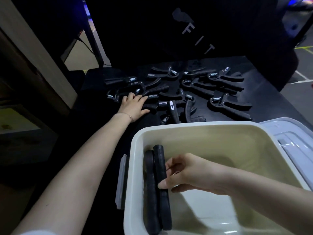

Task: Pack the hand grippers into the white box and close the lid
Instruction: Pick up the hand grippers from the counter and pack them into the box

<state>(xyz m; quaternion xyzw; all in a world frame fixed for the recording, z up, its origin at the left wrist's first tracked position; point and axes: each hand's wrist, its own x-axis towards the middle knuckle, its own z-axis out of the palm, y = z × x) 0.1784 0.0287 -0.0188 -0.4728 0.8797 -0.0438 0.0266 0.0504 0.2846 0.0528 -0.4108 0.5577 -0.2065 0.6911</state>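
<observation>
Your right hand [184, 173] pinching a black hand gripper [161, 184] inside the white box [199, 131], by its left wall, your left hand [133, 106] flat, fingers straight, on the loose grippers [194, 92] beyond the box, lid [294, 143] at its right.

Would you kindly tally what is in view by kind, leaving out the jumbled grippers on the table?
White plastic box: 1
Translucent plastic lid: 1
Black handles inside the box: 2
Hands, left hand and right hand: 2
Total: 6
</observation>
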